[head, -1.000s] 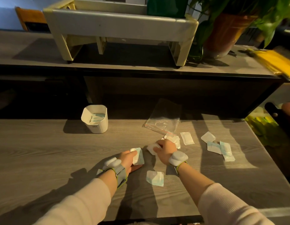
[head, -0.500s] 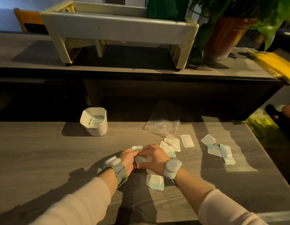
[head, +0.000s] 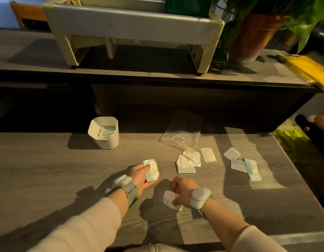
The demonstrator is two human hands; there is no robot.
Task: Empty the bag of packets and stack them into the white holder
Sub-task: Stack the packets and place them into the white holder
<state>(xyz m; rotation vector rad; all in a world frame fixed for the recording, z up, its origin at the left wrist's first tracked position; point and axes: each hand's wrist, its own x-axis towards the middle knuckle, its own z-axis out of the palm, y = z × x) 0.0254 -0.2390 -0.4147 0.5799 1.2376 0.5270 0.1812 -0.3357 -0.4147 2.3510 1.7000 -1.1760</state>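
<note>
- Head view: a small stack of packets [head: 151, 170] is held in the left hand [head: 139, 176], thumb on top, fingers curled beneath.
- The right hand [head: 183, 188] is pressed on a loose packet [head: 169, 198] near the table [head: 48, 170] edge, fingers bent over it; a closed pinch cannot be confirmed.
- More packets lie in a pile [head: 188, 163] and a scatter [head: 244, 165] beside the emptied clear bag [head: 183, 135]; some already stand in the white holder [head: 105, 132].
- Packets judged light, thin, soft and slick; best taken by the edges.
- A small label on the holder is unreadable.
</note>
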